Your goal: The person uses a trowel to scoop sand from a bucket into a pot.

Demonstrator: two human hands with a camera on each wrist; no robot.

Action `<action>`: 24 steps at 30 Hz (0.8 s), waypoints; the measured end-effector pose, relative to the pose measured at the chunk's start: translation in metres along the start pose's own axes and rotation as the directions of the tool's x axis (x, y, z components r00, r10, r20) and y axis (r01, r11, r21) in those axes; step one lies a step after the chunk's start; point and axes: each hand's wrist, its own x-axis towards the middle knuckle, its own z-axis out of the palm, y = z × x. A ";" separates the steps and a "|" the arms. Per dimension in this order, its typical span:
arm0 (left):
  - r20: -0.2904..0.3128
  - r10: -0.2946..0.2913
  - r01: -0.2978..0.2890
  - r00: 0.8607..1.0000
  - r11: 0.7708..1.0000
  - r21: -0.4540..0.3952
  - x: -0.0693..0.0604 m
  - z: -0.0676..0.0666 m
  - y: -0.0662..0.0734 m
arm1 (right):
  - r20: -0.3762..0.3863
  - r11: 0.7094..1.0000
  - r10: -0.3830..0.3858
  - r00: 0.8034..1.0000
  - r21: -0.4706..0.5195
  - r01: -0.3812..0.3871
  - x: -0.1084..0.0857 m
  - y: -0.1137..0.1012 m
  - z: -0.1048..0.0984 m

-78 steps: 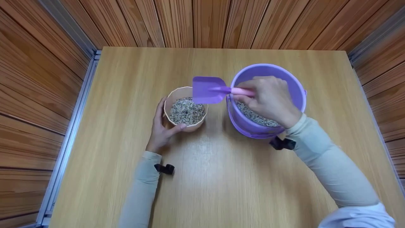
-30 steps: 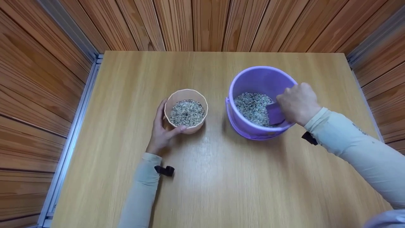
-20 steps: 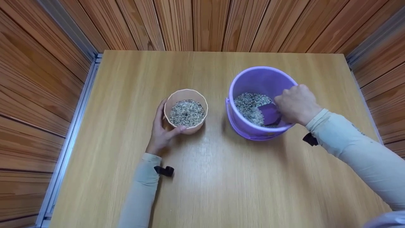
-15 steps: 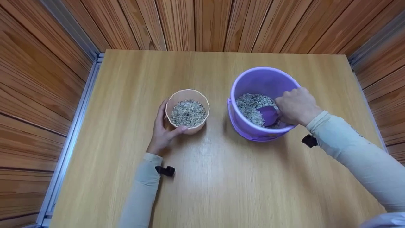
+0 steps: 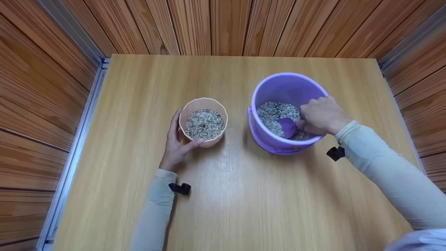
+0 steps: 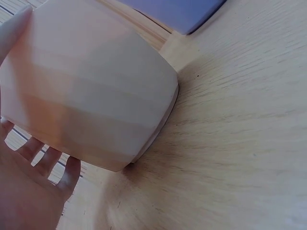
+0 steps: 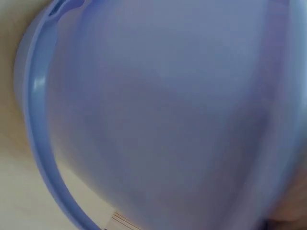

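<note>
The left grip (image 5: 176, 146) holds one peach pot (image 5: 213, 142). The right grip (image 5: 322, 114) holds one purple scoop (image 5: 287, 127) inside one bucket (image 5: 285, 89).

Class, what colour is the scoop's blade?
The scoop's blade is purple, seen best in the head view.

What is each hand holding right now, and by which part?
Right hand: the purple scoop, by its handle end, mostly hidden in the grip. Left hand: the peach pot, by its outer side.
</note>
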 end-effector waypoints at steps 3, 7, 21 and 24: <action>0.010 -0.023 0.023 1.000 1.000 -0.002 -0.003 0.001 0.015 | 0.011 0.998 0.007 1.000 0.058 -0.008 0.001 0.002 0.003; 0.010 -0.018 0.018 1.000 1.000 -0.012 -0.007 0.003 0.030 | 0.011 0.995 0.019 1.000 0.096 -0.020 0.001 0.002 0.003; 0.010 0.043 -0.043 0.999 0.999 -0.013 -0.002 0.000 0.009 | -0.044 0.948 0.037 0.998 0.316 -0.022 -0.003 0.007 0.004; 0.003 0.063 -0.063 0.998 0.998 -0.008 0.000 -0.002 -0.006 | -0.031 0.923 0.083 0.996 0.378 -0.065 -0.007 0.007 -0.006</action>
